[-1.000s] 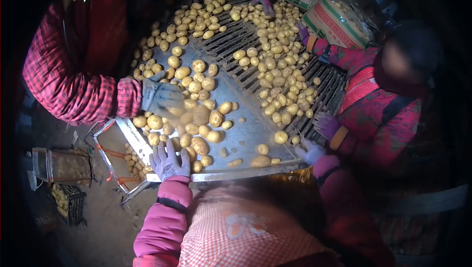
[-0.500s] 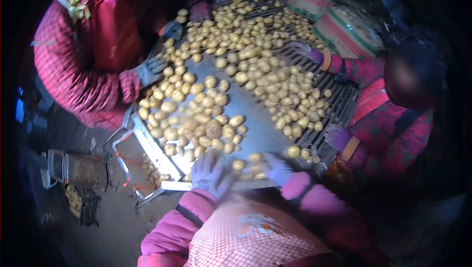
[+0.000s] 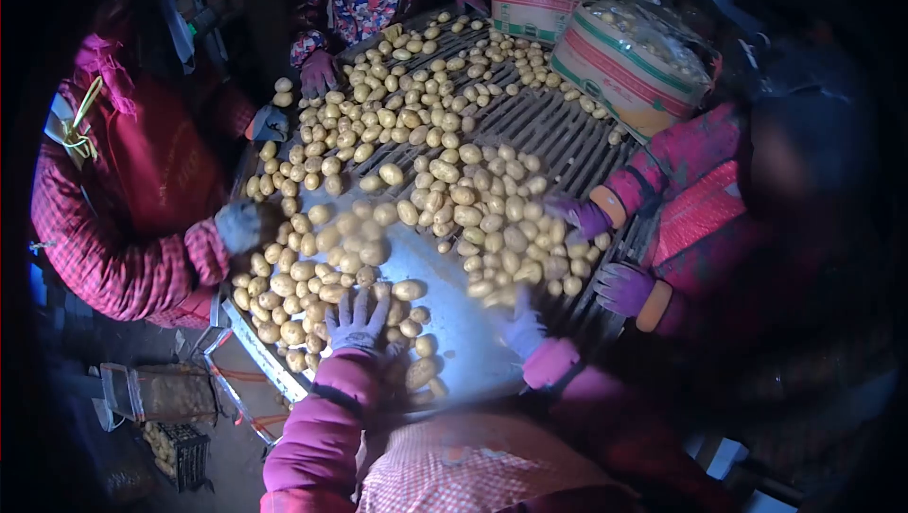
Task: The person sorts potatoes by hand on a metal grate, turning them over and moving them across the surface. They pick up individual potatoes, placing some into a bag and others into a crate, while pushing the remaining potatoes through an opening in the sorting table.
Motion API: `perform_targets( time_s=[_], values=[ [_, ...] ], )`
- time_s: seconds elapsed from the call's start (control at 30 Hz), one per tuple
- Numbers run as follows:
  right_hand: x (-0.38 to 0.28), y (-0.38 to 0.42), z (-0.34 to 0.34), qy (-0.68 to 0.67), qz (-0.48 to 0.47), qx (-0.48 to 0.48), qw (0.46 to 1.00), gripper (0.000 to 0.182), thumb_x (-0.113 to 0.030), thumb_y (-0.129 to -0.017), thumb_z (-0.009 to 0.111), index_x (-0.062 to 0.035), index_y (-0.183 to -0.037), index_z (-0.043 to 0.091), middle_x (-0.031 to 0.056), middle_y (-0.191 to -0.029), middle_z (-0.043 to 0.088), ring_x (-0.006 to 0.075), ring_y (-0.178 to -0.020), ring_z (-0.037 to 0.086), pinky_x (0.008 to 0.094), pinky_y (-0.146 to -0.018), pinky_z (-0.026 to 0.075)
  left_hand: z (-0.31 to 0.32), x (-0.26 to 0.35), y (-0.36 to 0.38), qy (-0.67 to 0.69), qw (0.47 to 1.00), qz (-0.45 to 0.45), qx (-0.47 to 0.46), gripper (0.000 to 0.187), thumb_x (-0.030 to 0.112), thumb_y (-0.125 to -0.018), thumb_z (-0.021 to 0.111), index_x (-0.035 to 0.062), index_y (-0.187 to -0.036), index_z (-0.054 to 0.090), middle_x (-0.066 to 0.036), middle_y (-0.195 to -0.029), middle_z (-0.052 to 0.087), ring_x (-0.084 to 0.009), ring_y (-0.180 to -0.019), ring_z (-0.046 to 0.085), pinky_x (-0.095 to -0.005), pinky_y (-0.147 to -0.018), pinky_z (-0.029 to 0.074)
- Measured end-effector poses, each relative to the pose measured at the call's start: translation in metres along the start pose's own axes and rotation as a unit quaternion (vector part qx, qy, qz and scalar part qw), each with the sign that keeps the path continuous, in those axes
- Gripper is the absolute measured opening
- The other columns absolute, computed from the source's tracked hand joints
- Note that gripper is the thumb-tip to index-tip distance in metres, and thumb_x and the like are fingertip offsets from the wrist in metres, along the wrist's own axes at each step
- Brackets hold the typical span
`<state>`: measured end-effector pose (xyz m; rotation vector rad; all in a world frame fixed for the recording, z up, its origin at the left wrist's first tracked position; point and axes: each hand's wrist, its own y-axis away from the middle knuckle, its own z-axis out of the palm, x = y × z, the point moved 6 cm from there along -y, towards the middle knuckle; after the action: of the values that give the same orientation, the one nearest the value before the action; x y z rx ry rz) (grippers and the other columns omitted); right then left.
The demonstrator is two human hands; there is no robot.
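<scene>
My left hand (image 3: pixel 357 321), in a pale purple glove, lies with spread fingers on the near side of a heap of potatoes (image 3: pixel 303 300). Several potatoes lie right beside its wrist. My right hand (image 3: pixel 522 331), gloved alike, is smeared by motion over the bare metal sheet (image 3: pixel 468 347), its fingers toward the near edge of a second heap of potatoes (image 3: pixel 515 229). The metal sheet forms the near part of a sorting table, and beyond it runs a dark slatted grate (image 3: pixel 539 125) with more potatoes on it.
Co-workers stand around the table: a grey-gloved hand (image 3: pixel 241 226) at left, a purple-gloved hand (image 3: pixel 319 73) at the far side, another purple-gloved hand (image 3: pixel 624 288) at right. Filled cartons (image 3: pixel 624 64) stand at the back right. A crate of potatoes (image 3: pixel 175 454) sits on the floor at lower left.
Both my hands have moved forward from the table's near edge, the left onto the heap, the right across the sheet. Potatoes have shifted away from the near edge. The camera view has shifted too.
</scene>
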<state>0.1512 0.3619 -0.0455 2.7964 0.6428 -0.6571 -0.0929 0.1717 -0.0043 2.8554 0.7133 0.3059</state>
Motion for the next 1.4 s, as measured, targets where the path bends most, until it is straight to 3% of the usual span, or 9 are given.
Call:
perform_targets(
  time_s=[0.1, 0.13, 0.27, 0.67, 0.8, 0.93, 1.1, 1.2, 1.4],
  values=[
    [-0.078, 0.009, -0.072, -0.245, -0.037, -0.100, 0.964, 0.055, -0.025, -0.084, 0.069, -0.0059, -0.132, 0.049, 0.0183, -0.111, 0.056, 0.0291, -0.102, 0.055, 0.0422, -0.086, 0.045, 0.000, -0.021, -0.028, 0.008, 0.998, -0.045, -0.043, 0.088, 0.060, -0.075, 0.065, 0.0305, -0.150, 0.029, -0.014, -0.157, 0.019, -0.0394, -0.145, 0.012, -0.0632, -0.113, 0.006],
    [-0.060, -0.008, -0.076, -0.188, -0.220, 0.132, 0.948, 0.043, -0.023, -0.085, 0.068, -0.0066, -0.123, 0.056, 0.0163, -0.110, 0.058, 0.0278, -0.096, 0.058, 0.0408, -0.078, 0.048, 0.000, -0.023, -0.032, 0.007, 0.998, -0.049, -0.043, 0.088, 0.060, -0.075, 0.065, 0.0305, -0.150, 0.029, -0.014, -0.157, 0.019, -0.0394, -0.145, 0.012, -0.0632, -0.113, 0.006],
    [0.027, -0.064, -0.107, 0.125, -0.075, 0.218, 0.965, 0.060, -0.045, -0.086, 0.059, -0.0072, -0.131, 0.052, 0.0256, -0.132, 0.049, 0.0429, -0.118, 0.048, 0.0532, -0.099, 0.040, 0.001, -0.026, -0.035, 0.005, 0.997, -0.060, -0.045, 0.082, 0.062, -0.077, 0.060, 0.0354, -0.148, 0.030, -0.016, -0.158, 0.017, -0.0385, -0.145, 0.010, -0.0664, -0.111, 0.004],
    [-0.092, -0.105, 0.001, 0.019, -0.160, -0.078, 0.984, 0.083, -0.059, -0.077, 0.063, -0.0192, -0.145, 0.037, 0.0240, -0.145, 0.032, 0.0490, -0.125, 0.037, 0.0566, -0.104, 0.034, -0.032, -0.063, -0.104, 0.034, 0.984, -0.174, -0.012, 0.081, 0.057, -0.077, 0.065, 0.0423, -0.147, 0.027, -0.008, -0.156, 0.020, -0.0344, -0.144, 0.017, -0.0675, -0.109, 0.016],
    [-0.119, -0.131, -0.029, -0.206, -0.263, -0.039, 0.942, 0.051, -0.030, -0.082, 0.071, -0.0052, -0.124, 0.055, 0.0236, -0.126, 0.050, 0.0395, -0.119, 0.046, 0.0500, -0.103, 0.036, -0.033, -0.059, -0.078, 0.021, 0.987, -0.114, 0.112, 0.073, 0.045, -0.078, 0.066, 0.0282, -0.144, 0.039, -0.015, -0.153, 0.027, -0.0413, -0.142, 0.020, -0.0628, -0.112, 0.017],
    [-0.073, -0.220, -0.075, 0.141, -0.251, 0.250, 0.925, 0.044, -0.027, -0.083, 0.069, -0.0017, -0.117, 0.057, 0.0236, -0.110, 0.058, 0.0420, -0.098, 0.055, 0.0486, -0.087, 0.046, -0.033, -0.043, 0.025, 0.097, 0.971, -0.084, 0.204, 0.063, 0.038, -0.079, 0.062, 0.0116, -0.134, 0.052, -0.023, -0.140, 0.042, -0.0442, -0.129, 0.038, -0.0575, -0.106, 0.028],
    [-0.171, -0.198, -0.022, -0.082, -0.374, -0.036, 0.923, 0.041, -0.032, -0.084, 0.063, -0.0089, -0.117, 0.058, 0.0169, -0.097, 0.058, 0.0347, -0.085, 0.060, 0.0499, -0.075, 0.046, -0.006, -0.017, 0.089, 0.246, 0.934, -0.134, 0.222, 0.052, 0.025, -0.081, 0.066, 0.0035, -0.127, 0.056, -0.023, -0.124, 0.055, -0.0411, -0.114, 0.053, -0.0487, -0.098, 0.042],
    [-0.221, -0.183, 0.021, 0.201, -0.337, -0.093, 0.915, 0.037, -0.039, -0.086, 0.058, -0.0166, -0.115, 0.058, 0.0137, -0.109, 0.055, 0.0334, -0.093, 0.060, 0.0443, -0.078, 0.050, -0.013, -0.006, 0.060, 0.412, 0.871, -0.164, 0.209, 0.029, 0.017, -0.093, 0.058, 0.0024, -0.117, 0.062, -0.017, -0.110, 0.065, -0.0262, -0.089, 0.067, -0.0367, -0.078, 0.053],
    [-0.237, -0.114, 0.006, -0.170, -0.365, -0.259, 0.878, 0.047, -0.042, -0.081, 0.069, -0.0136, -0.117, 0.058, 0.0185, -0.105, 0.060, 0.0362, -0.100, 0.059, 0.0499, -0.081, 0.047, -0.036, 0.033, -0.005, 0.880, 0.365, -0.297, 0.057, 0.051, 0.048, -0.095, 0.052, 0.0207, -0.137, 0.042, -0.008, -0.112, 0.060, -0.0231, -0.065, 0.063, -0.0288, -0.055, 0.050]
  ],
)
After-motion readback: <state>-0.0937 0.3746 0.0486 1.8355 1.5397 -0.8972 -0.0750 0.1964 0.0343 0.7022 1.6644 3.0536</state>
